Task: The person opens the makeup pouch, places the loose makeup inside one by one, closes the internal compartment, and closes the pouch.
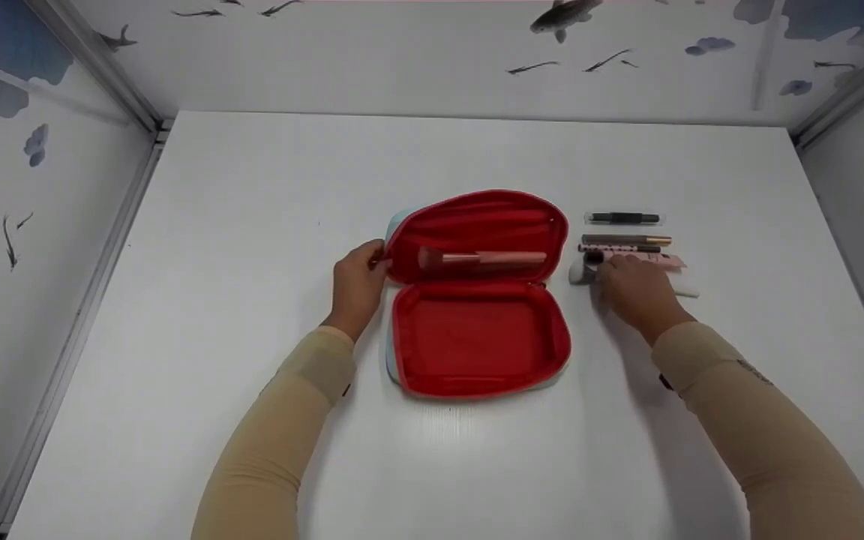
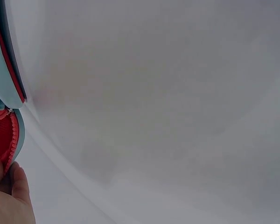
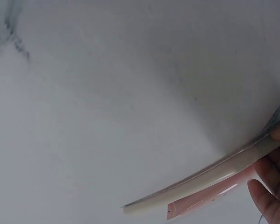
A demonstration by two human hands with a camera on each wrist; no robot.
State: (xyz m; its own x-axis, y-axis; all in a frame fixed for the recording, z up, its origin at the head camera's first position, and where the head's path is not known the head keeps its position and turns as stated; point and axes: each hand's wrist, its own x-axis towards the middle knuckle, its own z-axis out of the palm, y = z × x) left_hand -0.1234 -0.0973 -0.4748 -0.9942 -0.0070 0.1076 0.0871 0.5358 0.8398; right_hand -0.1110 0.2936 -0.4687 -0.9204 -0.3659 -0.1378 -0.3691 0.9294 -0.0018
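An open pouch (image 1: pixel 477 341) with red lining and a pale blue outside (image 2: pixel 1 70) lies at the table's middle, its lid raised. A pink makeup brush (image 1: pixel 481 259) sits in the lid. My left hand (image 1: pixel 359 283) pinches the lid's left edge, with its fingertips (image 2: pixel 11 191) at the red rim. Right of the pouch, my right hand (image 1: pixel 631 291) lies over a white stick (image 1: pixel 685 292). In the right wrist view its fingers (image 3: pixel 270 191) and thumb close around that stick (image 3: pixel 205 175), with a pink tube (image 3: pixel 210 195) just beside it.
Beyond my right hand lie a pink tube (image 1: pixel 657 259), a bronze pencil (image 1: pixel 625 240) and a black tube (image 1: pixel 622 218) in a row. The white table (image 1: pixel 252 225) is walled on three sides by panels painted with fish.
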